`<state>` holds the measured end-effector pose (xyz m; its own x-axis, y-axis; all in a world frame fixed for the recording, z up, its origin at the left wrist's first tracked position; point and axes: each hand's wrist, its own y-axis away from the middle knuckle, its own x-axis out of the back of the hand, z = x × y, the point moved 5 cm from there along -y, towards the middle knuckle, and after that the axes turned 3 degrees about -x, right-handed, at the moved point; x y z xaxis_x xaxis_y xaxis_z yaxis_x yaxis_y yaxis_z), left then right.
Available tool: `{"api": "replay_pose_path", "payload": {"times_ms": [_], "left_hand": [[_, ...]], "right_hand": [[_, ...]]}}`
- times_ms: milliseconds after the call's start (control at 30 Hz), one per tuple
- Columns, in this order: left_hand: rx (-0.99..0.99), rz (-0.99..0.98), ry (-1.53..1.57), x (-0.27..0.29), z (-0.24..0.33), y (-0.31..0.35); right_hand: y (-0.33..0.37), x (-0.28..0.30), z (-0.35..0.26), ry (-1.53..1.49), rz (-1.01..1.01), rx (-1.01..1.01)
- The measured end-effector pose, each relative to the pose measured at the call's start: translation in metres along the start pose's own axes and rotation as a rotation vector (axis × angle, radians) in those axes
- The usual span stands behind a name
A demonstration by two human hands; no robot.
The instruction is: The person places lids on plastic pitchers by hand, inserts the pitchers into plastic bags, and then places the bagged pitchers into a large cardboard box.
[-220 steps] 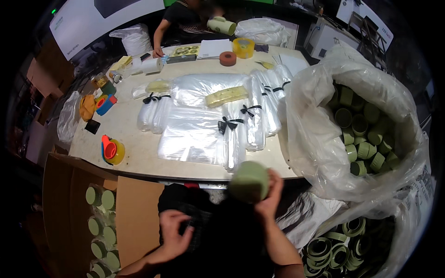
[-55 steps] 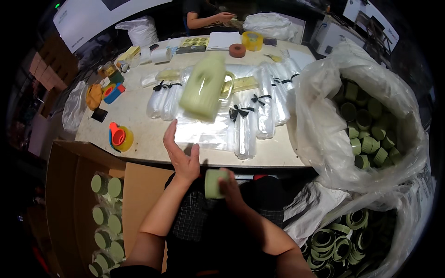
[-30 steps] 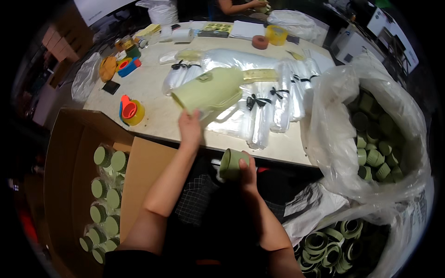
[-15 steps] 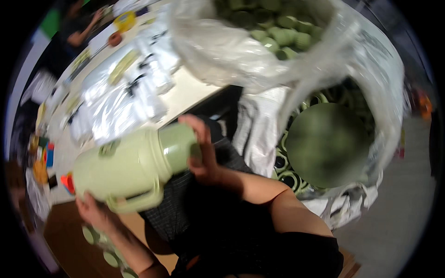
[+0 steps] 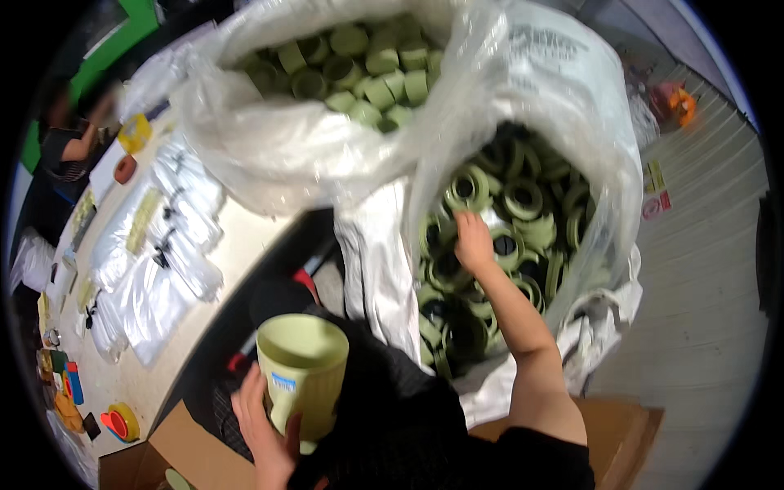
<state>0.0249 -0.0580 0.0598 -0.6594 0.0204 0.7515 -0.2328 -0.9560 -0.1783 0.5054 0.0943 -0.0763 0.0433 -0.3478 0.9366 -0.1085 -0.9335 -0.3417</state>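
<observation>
My left hand [image 5: 263, 425] grips a light green plastic flask shell [image 5: 314, 384] low in front of me. Its wide open end faces up and a small blue-and-white sticker is on its side. A handle-like part shows beside my fingers; the lower end is partly hidden by my hand and dark clothing. My right arm reaches forward into a plastic-lined sack [image 5: 608, 269] full of green ring-shaped parts. There my right hand [image 5: 474, 242] has its bent fingertips closed at the edge of a green plastic ring [image 5: 467, 188] with a dark centre.
Farther left, a second lined sack [image 5: 269, 163] holds many green caps [image 5: 380, 90]. Clear plastic bags [image 5: 155, 286] lie on the pale table [image 5: 245, 253], with tape rolls [image 5: 120, 422] near its corner. An open carton [image 5: 192, 445] is below. A person [image 5: 69, 151] sits at far left.
Both hands held a capped green flask sideways. Now my left hand alone holds a flask shell with its open end up, and my right hand has moved into the sack of rings. The view has shifted right.
</observation>
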Motion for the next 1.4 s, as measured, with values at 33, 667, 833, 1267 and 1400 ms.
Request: {"api": "replay_pose_path", "payload": {"times_ms": [33,667,833,1267,1400], "left_hand": [[0.010,0.082,0.022,0.002,0.002,0.008],[0.165,0.191,0.714,-0.038,-0.083,0.051],[0.236,0.191,0.756,-0.034,-0.094,0.065],[0.171,0.214,0.810,-0.025,-0.065,0.132],[0.125,0.164,0.516,-0.065,-0.027,0.087]], "right_hand": [[-0.009,-0.012,0.023,0.140,-0.018,0.031],[0.008,0.127,-0.209,-0.779,-0.362,0.356],[0.050,0.144,-0.318,-0.985,-0.465,1.013],[0.134,0.159,-0.294,-0.831,-0.501,1.037],[0.083,0.149,-0.300,-0.863,-0.484,0.689]]}}
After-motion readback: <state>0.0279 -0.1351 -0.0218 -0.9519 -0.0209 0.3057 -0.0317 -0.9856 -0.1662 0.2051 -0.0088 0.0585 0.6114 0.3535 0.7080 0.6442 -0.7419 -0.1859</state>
